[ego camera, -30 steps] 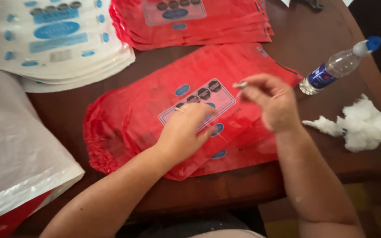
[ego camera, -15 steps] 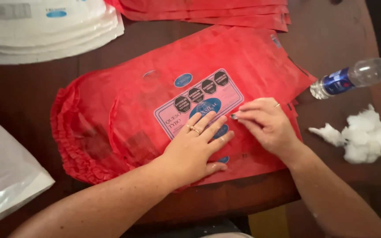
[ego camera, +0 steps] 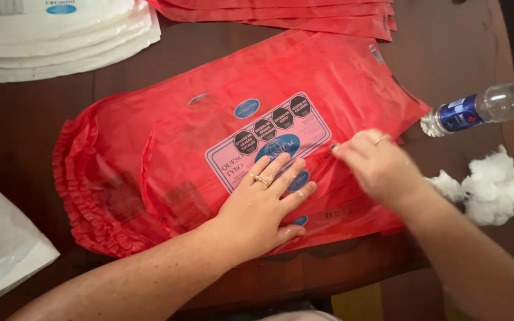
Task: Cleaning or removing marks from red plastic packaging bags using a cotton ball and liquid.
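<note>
A stack of red plastic bags (ego camera: pixel 150 148) with a pale printed label lies across the dark wooden table (ego camera: pixel 25 131). My left hand (ego camera: pixel 263 208) rests flat on the top bag just below the label, with its fingers spread and rings on one finger. My right hand (ego camera: pixel 376 166) is to its right, its fingertips pinched together on a small pale bit (ego camera: pixel 334 145) that presses on the bag at the label's right edge. What that bit is cannot be made out.
A clear plastic bottle (ego camera: pixel 477 110) with a blue label lies on its side at the right. A wad of white cotton (ego camera: pixel 489 184) sits below it. White bags (ego camera: pixel 60 41) are piled top left, more red bags (ego camera: pixel 281 15) at the top, and a white bag (ego camera: pixel 1 249) bottom left.
My right hand came down from above the bag and now presses its pinched fingertips on the bag beside the label. My left hand stays flat on the bag.
</note>
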